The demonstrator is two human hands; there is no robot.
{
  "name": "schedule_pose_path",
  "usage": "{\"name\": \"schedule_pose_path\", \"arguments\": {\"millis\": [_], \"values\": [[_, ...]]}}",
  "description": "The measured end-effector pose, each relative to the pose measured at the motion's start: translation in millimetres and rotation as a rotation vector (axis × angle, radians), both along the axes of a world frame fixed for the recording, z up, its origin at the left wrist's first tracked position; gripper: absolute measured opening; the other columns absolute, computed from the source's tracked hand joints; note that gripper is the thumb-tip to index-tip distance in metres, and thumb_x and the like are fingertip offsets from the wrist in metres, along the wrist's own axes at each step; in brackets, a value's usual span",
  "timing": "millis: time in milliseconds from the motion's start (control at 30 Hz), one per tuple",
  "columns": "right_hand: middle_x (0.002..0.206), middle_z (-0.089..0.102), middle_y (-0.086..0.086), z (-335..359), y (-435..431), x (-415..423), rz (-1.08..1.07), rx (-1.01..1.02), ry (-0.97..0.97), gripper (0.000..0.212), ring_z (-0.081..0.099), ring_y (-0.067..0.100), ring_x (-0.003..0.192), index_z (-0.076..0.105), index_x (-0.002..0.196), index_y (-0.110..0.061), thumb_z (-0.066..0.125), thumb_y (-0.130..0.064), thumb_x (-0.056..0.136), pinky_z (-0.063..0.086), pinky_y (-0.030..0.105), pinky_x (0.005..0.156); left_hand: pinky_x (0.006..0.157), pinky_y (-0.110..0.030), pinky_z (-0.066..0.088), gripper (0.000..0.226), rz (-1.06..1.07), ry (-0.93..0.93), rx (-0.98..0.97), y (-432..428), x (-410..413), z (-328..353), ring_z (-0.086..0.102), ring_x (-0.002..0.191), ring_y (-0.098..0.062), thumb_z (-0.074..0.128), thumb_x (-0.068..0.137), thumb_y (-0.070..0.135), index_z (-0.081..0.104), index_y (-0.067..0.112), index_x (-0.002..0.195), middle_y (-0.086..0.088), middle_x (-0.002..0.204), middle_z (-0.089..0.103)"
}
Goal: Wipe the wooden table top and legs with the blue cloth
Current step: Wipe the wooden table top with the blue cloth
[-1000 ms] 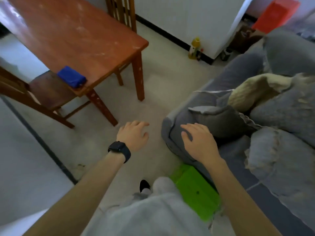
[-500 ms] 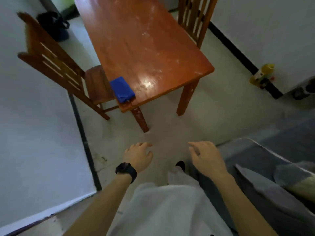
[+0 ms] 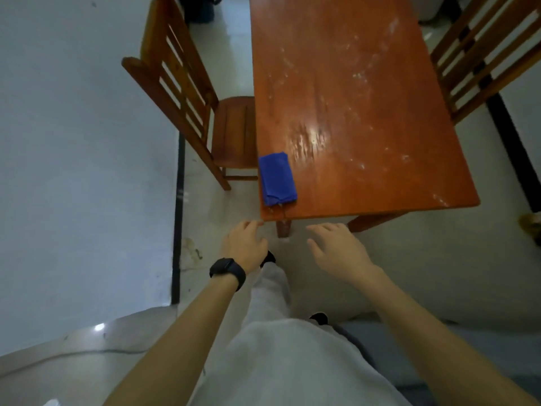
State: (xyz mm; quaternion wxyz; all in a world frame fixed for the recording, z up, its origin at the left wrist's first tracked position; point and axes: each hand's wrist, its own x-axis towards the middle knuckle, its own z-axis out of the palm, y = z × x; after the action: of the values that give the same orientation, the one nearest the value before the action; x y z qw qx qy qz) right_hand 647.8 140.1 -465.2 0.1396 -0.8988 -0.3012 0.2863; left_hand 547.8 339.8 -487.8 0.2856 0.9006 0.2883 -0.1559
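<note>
Cloth: we see the blue cloth (image 3: 277,179) folded at the wooden table (image 3: 366,106)'s seven-o'clock corner.
Hands: our left hand (image 3: 244,247) and right hand (image 3: 336,250) hang relaxed, holding nothing.

We count one wooden table (image 3: 366,112) filling the twelve-to-two o'clock stretch, with two of its legs (image 3: 283,228) showing under the near edge, and one folded blue cloth (image 3: 277,179) sitting on the table's near corner at about twelve o'clock. Two wooden chairs are in sight, one (image 3: 187,95) at eleven o'clock and one (image 3: 486,57) at one o'clock. We have two bare hands out front, the left hand (image 3: 244,247) and the right hand (image 3: 336,249), with one black watch (image 3: 227,271) on the left wrist.
</note>
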Motion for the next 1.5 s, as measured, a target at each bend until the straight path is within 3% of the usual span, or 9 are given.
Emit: {"name": "schedule_pose_path", "arguments": {"millis": [233,400,500,767,933,1033,1167,1300,1500], "values": [[0.151,0.038,0.005,-33.1,96.3,73.8,-0.231,0.049,0.155,0.059,0.043,0.026,0.134,0.033,0.15,-0.024,0.051,-0.035,0.095,0.041,0.042,0.107,0.103,-0.038,0.044,0.053,0.09,-0.042,-0.209,52.2,101.7,-32.0,0.049,0.129,-0.025,0.055,0.096,0.035,0.039,0.022,0.145,-0.007,0.147,0.042],[0.164,0.001,0.002,-50.4,137.8,101.3,-0.158,-0.022,0.096,0.069,0.03,0.03,0.141,0.01,0.154,-0.041,0.048,-0.028,0.099,0.041,0.043,0.108,0.111,-0.04,0.037,0.066,-0.259,0.072,0.048,69.3,127.7,-55.6,0.03,0.142,-0.024,0.05,0.1,0.038,0.018,0.026,0.156,0.002,0.165,0.011],[0.164,-0.007,0.001,-60.8,147.5,106.2,-0.073,-0.079,0.09,0.082,0.032,0.032,0.134,0.002,0.153,-0.043,0.054,-0.018,0.095,0.044,0.041,0.103,0.11,-0.039,0.038,0.069,-0.249,0.077,0.041,68.3,126.9,-63.1,0.032,0.141,-0.023,0.053,0.099,0.034,0.015,0.027,0.156,0.004,0.165,0.009],[0.144,0.024,0.008,-72.7,139.5,133.2,-0.029,-0.079,0.153,0.083,0.043,0.027,0.114,0.013,0.155,-0.035,0.057,-0.012,0.088,0.048,0.037,0.095,0.113,-0.039,0.035,0.073,-0.17,-0.02,-0.059,67.4,114.7,-71.2,0.035,0.139,-0.021,0.052,0.097,0.041,0.014,0.025,0.157,0.001,0.165,0.012],[0.132,0.042,0.013,-56.8,61.9,177.3,-0.232,-0.251,-0.017,0.075,0.044,0.029,0.11,0.031,0.144,-0.037,0.058,-0.009,0.079,0.046,0.037,0.084,0.121,-0.048,0.006,0.071,-0.387,0.195,0.068,69.5,92.3,-80.2,-0.001,0.152,-0.016,0.032,0.104,0.045,-0.009,0.022,0.156,0.01,0.156,-0.026],[0.119,0.05,0.011,-44.4,40.7,189.4,-0.417,-0.205,-0.12,0.066,0.047,0.03,0.105,0.045,0.131,-0.032,0.059,-0.005,0.072,0.044,0.039,0.086,0.12,-0.049,0.001,0.07,-0.387,0.196,0.047,69.1,92.5,-80.0,-0.006,0.151,-0.014,0.031,0.104,0.045,-0.01,0.022,0.156,0.011,0.153,-0.03],[0.113,0.051,0.005,-40.7,84.5,182.0,-0.248,0.006,-0.184,0.049,0.047,0.027,0.105,0.053,0.119,-0.032,0.058,-0.014,0.074,0.039,0.041,0.088,0.121,-0.049,0.001,0.07,-0.363,0.192,0.013,71.4,91.3,-80.7,-0.006,0.151,-0.012,0.032,0.104,0.046,-0.011,0.026,0.156,0.015,0.154,-0.029],[0.139,0.043,0.002,-66.1,141.4,164.9,-0.108,0.001,-0.197,0.036,0.039,0.025,0.127,0.051,0.118,-0.031,0.062,-0.037,0.085,0.033,0.044,0.103,0.122,-0.049,0.003,0.065,-0.346,0.136,0.048,77.9,87.6,-77.9,-0.001,0.151,-0.013,0.036,0.104,0.034,0.0,0.025,0.157,0.015,0.154,-0.021],[0.142,0.049,0.001,-84.3,133.4,107.4,0.146,0.059,-0.133,0.073,0.044,0.027,0.124,0.036,0.144,-0.028,0.061,-0.007,0.079,0.039,0.046,0.097,0.122,-0.05,0.001,0.08,-0.467,0.209,0.061,93.1,86.2,-79.1,-0.01,0.151,-0.012,0.041,0.096,0.01,-0.01,0.028,0.155,0.014,0.151,-0.028]]}}
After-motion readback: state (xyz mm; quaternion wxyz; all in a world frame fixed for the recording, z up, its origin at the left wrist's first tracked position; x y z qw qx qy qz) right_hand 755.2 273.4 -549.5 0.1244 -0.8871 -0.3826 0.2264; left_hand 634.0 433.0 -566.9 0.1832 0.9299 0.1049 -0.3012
